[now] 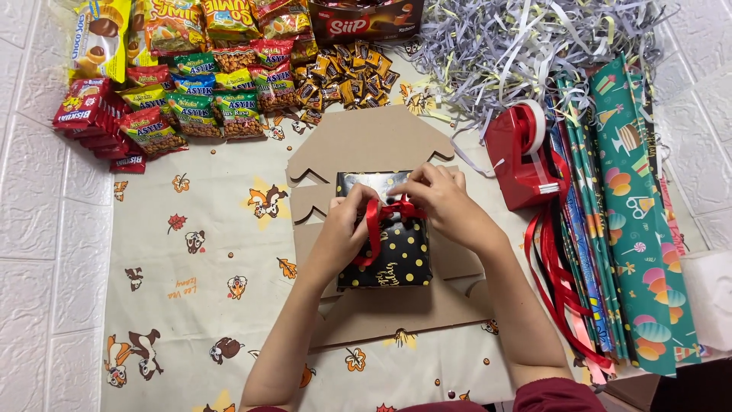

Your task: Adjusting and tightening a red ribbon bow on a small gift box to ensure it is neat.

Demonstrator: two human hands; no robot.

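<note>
On the far left of my worktop [191,305] sits a heap of snack bags [175,91], too many to count, some cut off at the top edge. Next come small gold candies [347,76], piled so I cannot count them. My left hand [347,229] bends down over one black gift box [385,233] with gold dots, which rests in the middle on brown cardboard [374,141]. Its fingers pinch one red ribbon [374,221]. My right hand [442,202] reaches in from the other side, fingers pinching the ribbon's bow. My hands hide the knot. Further right stand one red tape holder [522,156] and several wrapping paper rolls [633,221].
</note>
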